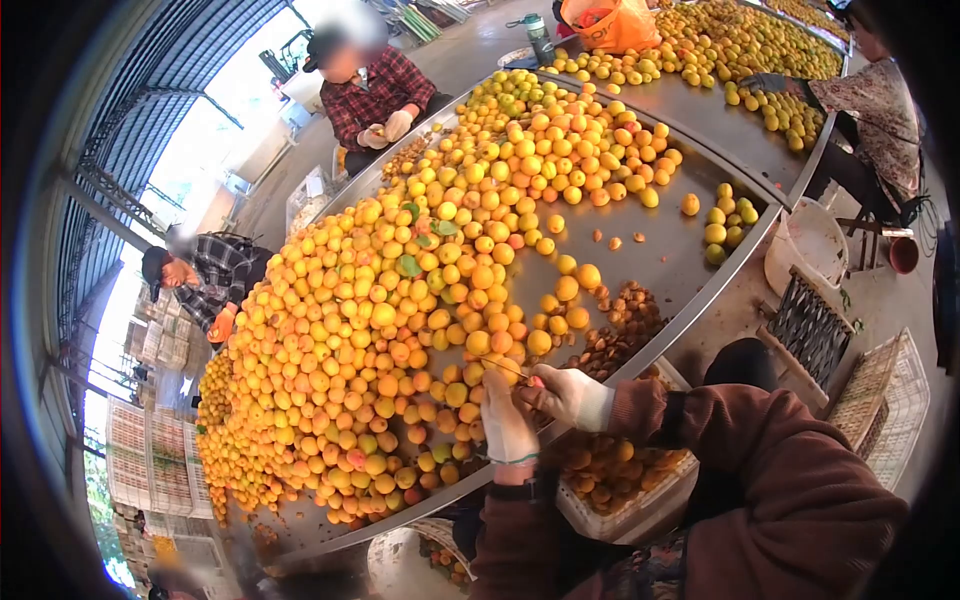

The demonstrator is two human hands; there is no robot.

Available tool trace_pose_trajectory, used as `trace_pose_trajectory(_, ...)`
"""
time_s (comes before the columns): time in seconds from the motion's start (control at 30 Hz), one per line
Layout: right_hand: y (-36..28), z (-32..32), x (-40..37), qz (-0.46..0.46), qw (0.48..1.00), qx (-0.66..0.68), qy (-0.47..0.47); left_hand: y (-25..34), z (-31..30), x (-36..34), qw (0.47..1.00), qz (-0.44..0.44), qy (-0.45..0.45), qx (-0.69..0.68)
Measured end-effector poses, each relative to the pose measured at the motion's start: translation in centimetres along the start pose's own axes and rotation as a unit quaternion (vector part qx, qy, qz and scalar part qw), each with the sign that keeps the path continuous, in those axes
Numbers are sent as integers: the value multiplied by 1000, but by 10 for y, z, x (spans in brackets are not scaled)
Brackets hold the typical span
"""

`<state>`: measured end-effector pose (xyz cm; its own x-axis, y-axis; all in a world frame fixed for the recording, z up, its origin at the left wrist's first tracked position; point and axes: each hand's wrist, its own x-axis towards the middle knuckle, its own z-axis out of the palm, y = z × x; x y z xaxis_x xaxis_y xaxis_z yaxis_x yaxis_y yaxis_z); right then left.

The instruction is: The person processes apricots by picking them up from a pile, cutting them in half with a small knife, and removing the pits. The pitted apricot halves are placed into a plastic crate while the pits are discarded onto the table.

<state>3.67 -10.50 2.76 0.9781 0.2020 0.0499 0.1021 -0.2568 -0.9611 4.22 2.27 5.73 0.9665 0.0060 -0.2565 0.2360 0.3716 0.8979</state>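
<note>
While our white-gloved right hand point(570, 397) closes round 1 thin red-handled tool point(536, 381), our white-gloved left hand point(508, 425) sits at 1 round orange fruit point(510, 368) by the silver metal tabletop point(672, 240), grip unclear; apparent tool-to-fruit work, needing steady fingers.

An orange plastic bag point(610, 30) beside a greenish bottle point(539, 42), and a co-worker point(366, 92) (red plaid shirt).
</note>
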Motion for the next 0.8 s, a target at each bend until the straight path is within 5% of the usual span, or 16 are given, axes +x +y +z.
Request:
trace_pose_trajectory(0.1, 17, 9, 8, -2, 1000, -3, -10, -5, -13, 13, 996, 53, -32, 68)
trace_pose_trajectory(0.2, 8, 9, 7, -25, 1000, -15, 7, -6, -6, 17, 991, 127, 20, -26)
trace_pose_trajectory(0.5, -12, -5, 5, -29, 999, -35, -18, 14, 5, 4, 982, 127, 2, 139)
trace_pose_trajectory(0.8, -8, -5, 6, -67, 974, -213, 34, -3, 2, 6, 998, 58, 4, -37)
